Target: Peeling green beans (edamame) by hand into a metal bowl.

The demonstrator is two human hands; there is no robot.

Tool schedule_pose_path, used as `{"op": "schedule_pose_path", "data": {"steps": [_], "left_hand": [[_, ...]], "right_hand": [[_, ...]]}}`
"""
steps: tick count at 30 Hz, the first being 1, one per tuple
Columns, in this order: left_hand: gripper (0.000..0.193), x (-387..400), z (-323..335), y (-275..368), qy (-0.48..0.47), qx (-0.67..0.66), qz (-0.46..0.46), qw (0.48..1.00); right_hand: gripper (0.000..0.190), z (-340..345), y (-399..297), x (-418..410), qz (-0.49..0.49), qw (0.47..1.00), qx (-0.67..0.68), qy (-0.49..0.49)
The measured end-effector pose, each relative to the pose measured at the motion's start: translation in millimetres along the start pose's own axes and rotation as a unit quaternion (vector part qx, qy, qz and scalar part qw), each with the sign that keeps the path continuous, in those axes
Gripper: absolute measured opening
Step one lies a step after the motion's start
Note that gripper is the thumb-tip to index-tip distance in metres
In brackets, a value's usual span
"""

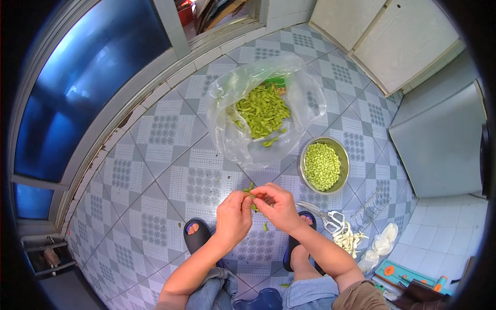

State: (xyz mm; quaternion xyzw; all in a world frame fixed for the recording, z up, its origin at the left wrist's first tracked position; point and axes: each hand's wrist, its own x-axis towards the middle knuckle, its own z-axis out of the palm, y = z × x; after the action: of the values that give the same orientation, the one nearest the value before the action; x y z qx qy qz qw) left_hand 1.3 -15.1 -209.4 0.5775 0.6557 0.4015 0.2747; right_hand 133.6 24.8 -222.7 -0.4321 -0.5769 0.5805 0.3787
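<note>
My left hand [235, 215] and my right hand [279, 205] meet above the tiled floor, between my feet. Their fingertips pinch a green bean pod [252, 196] from both sides; whether it is split cannot be told. Further from me, an open clear plastic bag [306, 100] lies on the floor with a heap of green pods [263, 110] inside. To the right of the bag, a round metal bowl [344, 176] holds many shelled green beans [322, 166]. A few pods lie on the floor below my hands, one of them [265, 226] in plain sight.
Scissors with white handles [333, 221] lie by my right foot, beside a pile of pale strips [348, 240] and crumpled plastic bags [381, 240]. A wire rack [372, 207] stands near them. Light cabinets [403, 42] edge the upper right, a framed glass door [89, 77] the left.
</note>
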Motion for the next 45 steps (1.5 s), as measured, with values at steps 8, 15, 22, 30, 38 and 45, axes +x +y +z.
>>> {"op": "schedule_pose_path", "data": {"steps": [8, 15, 22, 30, 38, 45], "left_hand": [[0.015, -4.6, 15.3, -28.0, -0.193, -0.15, -0.183, 0.952], [0.018, 6.1, 32.9, -29.6, -0.244, -0.342, -0.317, 0.851], [0.018, 9.2, 46.7, -21.2, -0.244, -0.326, -0.321, 0.855], [0.015, 31.6, 67.5, -9.7, -0.207, -0.282, -0.296, 0.889], [0.051, 128.3, 46.3, 7.4, -0.062, -0.316, -0.198, 0.926], [0.034, 61.9, 24.6, -36.7, -0.144, -0.362, -0.288, 0.875]], "right_hand": [[0.014, -17.0, 6.2, -8.0, -0.194, 0.905, -0.369, -0.083], [0.012, -25.9, 13.6, -17.1, -0.158, 0.915, -0.37, -0.024], [0.011, -45.0, 19.1, -19.6, -0.103, 0.926, -0.361, -0.032], [0.019, -83.6, 31.7, -1.3, -0.097, 0.908, -0.38, 0.149], [0.019, -121.4, 64.6, 10.9, -0.098, 0.768, -0.548, 0.318], [0.008, -47.1, 153.0, -6.6, 0.033, 0.911, -0.41, -0.025]]}}
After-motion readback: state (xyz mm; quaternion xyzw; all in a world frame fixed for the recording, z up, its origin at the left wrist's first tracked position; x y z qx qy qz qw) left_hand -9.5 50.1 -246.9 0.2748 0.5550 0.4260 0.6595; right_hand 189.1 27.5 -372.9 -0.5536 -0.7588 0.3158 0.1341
